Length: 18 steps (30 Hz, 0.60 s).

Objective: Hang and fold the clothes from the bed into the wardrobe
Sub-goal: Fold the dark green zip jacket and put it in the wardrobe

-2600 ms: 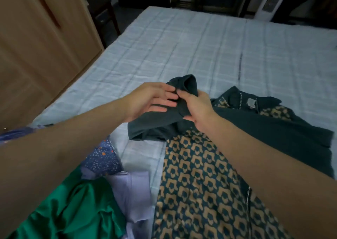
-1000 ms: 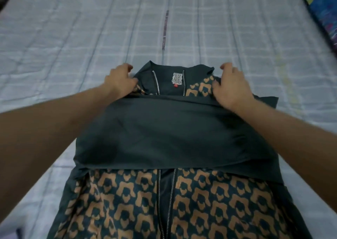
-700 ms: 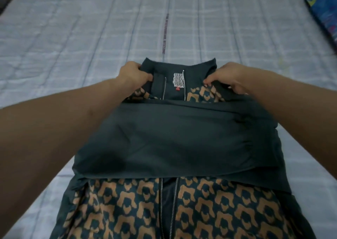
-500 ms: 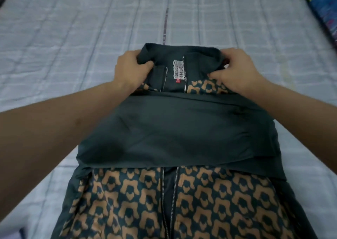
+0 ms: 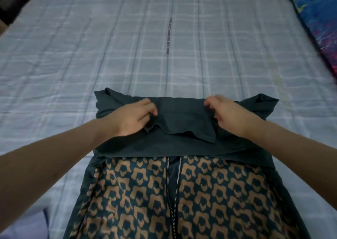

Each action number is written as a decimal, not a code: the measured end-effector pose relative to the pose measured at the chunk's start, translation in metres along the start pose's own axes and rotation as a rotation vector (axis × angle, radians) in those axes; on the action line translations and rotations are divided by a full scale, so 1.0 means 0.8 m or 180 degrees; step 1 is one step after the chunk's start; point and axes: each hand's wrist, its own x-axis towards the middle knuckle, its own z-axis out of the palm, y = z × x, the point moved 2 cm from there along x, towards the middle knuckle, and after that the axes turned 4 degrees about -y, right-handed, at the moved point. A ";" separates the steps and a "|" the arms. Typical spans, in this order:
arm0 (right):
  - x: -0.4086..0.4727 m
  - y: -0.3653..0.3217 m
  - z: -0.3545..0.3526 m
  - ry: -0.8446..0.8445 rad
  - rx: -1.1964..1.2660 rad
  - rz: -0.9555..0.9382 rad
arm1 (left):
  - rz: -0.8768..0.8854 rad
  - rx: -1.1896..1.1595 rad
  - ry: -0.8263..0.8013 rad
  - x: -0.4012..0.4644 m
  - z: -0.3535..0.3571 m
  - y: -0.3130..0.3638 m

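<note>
- Jacket lying flat on the checked bedsheet, dark teal with tan print, zipper running down its middle; top part folded over, plain side showing.
- Left hand and right hand are both pinching that folded edge, fingers curled, forearms reaching forward.
- Colourful pillow sitting at the far right.

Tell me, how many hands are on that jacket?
2: left hand and right hand both pinch the dark folded-over top of the patterned jacket, one on each side.
</note>
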 end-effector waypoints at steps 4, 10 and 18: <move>0.017 0.027 -0.013 -0.0311 -0.0531 0.0255 | -0.0629 0.0298 0.0216 0.029 -0.017 -0.019; 0.023 0.061 -0.027 -0.0829 -0.0773 0.0763 | -0.0988 0.1547 -0.0272 0.048 -0.034 -0.034; -0.012 0.037 -0.043 -0.0595 -0.1203 0.0820 | -0.1141 0.1595 -0.0099 0.010 -0.044 -0.026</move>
